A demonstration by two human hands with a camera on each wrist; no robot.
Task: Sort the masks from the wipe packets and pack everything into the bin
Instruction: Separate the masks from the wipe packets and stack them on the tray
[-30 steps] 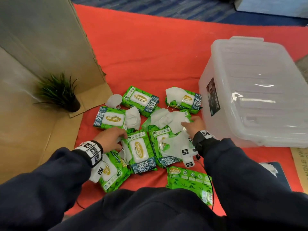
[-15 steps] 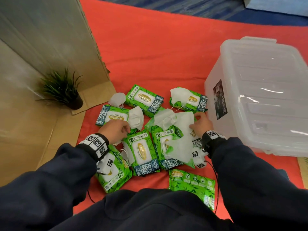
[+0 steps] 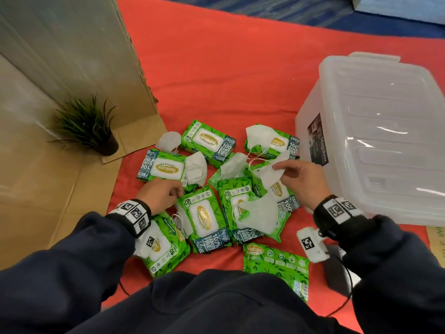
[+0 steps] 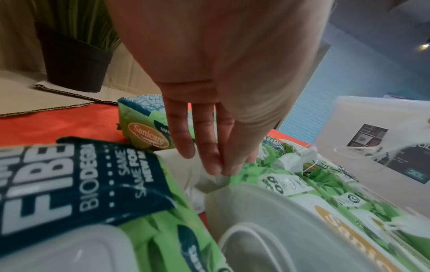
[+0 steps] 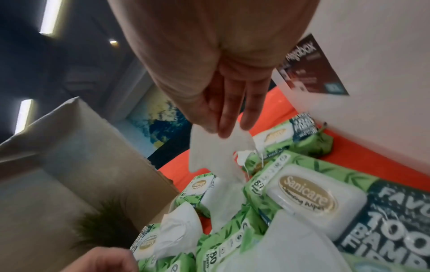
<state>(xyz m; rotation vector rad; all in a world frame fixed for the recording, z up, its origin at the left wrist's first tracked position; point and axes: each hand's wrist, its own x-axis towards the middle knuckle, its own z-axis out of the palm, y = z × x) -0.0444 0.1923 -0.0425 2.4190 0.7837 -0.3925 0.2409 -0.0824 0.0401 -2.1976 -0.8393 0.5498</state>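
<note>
Pinching a white mask in right hand, lifted over the wipe packets, long axis hanging downward. Reaching left hand, fingers straight, touching another mask between packets mid red mat. Lying beside the lidded bin.

Wipe packets: green Sanicare packs with white flip lids, lying flat in a loose cluster on the red mat, centre and lower centre of the head view; one lies label-side down at lower centre.
Masks: white, folded, scattered over and between the packets; one hangs pinched from fingertips, above the pile.
Bin: translucent plastic, lid on, right of the frame.
</note>
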